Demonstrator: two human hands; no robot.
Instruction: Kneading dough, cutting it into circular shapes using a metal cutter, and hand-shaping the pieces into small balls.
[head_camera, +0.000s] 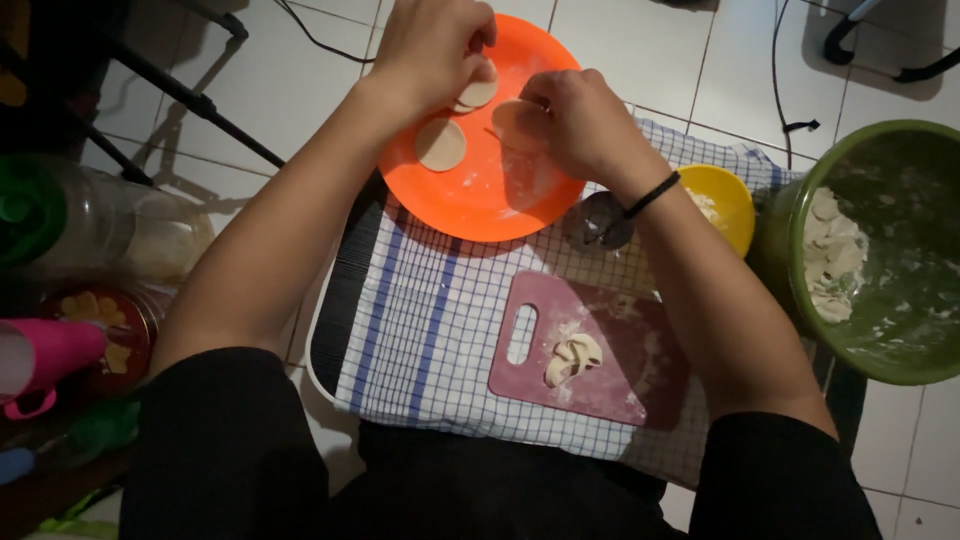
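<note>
Left hand (430, 45) pinching dough round (480, 90) | right hand (575, 120) gripping dough round (515, 125) | over orange plate (500, 200)

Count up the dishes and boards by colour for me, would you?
Orange: 1, the plate under both hands, left hand and right hand
Yellow: 1, the small bowl
Green: 1, the big bowl with dough scraps
Dark red: 1, the cutting board
Total: 4
</note>
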